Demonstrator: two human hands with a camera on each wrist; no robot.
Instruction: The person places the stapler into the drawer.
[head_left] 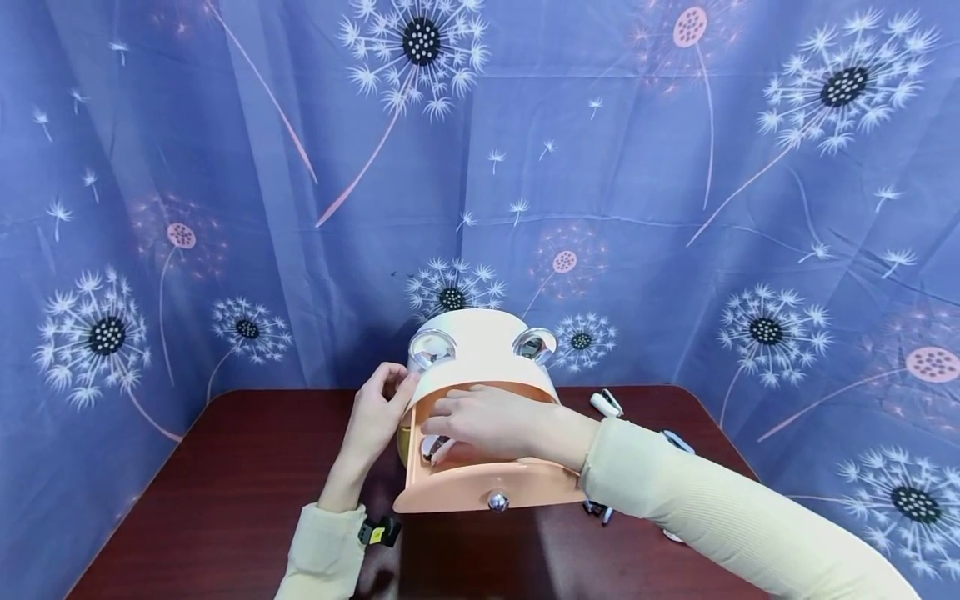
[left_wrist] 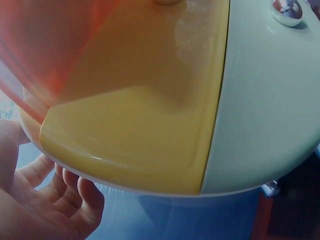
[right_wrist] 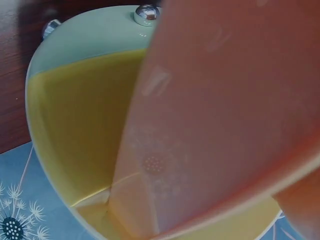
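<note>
A rounded white storage box (head_left: 480,346) with two chrome rounds on top has its peach drawer (head_left: 450,492) pulled out, a chrome knob on the front. My right hand (head_left: 491,421) reaches over and into this drawer. Beneath its fingers, near the thumb, lies a small white-and-dark item (head_left: 432,448), partly covered. My left hand (head_left: 378,412) rests against the left side of the box. In the left wrist view its loosely bent fingertips (left_wrist: 90,192) are right at the rim, beside the yellow drawer (left_wrist: 140,135). A pale green drawer (left_wrist: 265,105) adjoins the yellow one; both are pushed in.
On the dark red wooden table (head_left: 247,467), a small white-and-metal item (head_left: 606,404) lies right of the box. Other small things, partly hidden by the right sleeve (head_left: 675,483), lie nearby. A blue dandelion-print curtain (head_left: 360,275) hangs behind and at both sides.
</note>
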